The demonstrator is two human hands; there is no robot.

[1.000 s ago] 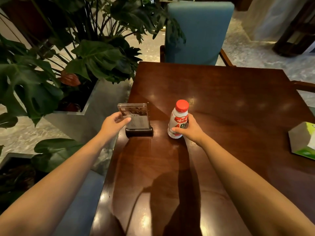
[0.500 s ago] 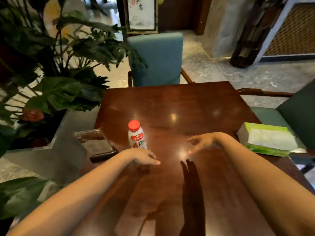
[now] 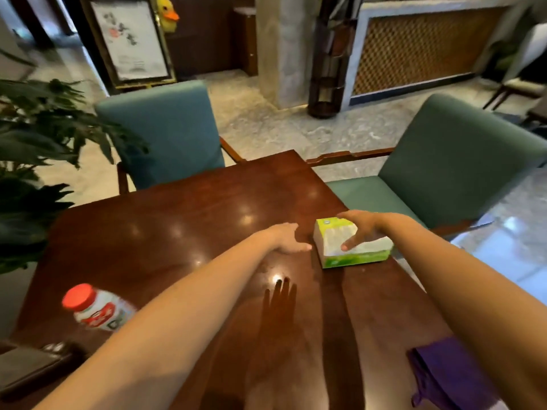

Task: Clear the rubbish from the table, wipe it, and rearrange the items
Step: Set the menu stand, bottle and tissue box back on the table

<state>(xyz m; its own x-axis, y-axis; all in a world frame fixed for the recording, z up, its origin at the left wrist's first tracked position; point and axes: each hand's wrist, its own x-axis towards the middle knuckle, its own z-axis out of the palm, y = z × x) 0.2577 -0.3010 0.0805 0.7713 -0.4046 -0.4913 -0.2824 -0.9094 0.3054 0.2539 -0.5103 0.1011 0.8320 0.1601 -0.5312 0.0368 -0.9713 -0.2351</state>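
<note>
Judged late, in the rearranging step, wiping unverifiable: right grip [image 3: 365, 227] clasps tissue box [image 3: 355, 255] at bench [image 3: 177, 232] right edge, left grip [image 3: 288, 239] open just beside it; bottle [image 3: 97, 312] near-left, purple cloth [image 3: 450, 377] near-right.

Gripping green-and-white tissue pack [image 3: 333, 238] from above with right hand [image 3: 365, 227], near right edge of brown table [image 3: 177, 232]. Holding left hand [image 3: 287, 238] flat just left of pack. Lower left: red-capped bottle [image 3: 97, 312]. Lower right: purple cloth [image 3: 450, 377].

Tissue box [image 3: 350, 245] right on table [image 3: 177, 220], bottle [image 3: 99, 310] left
</note>
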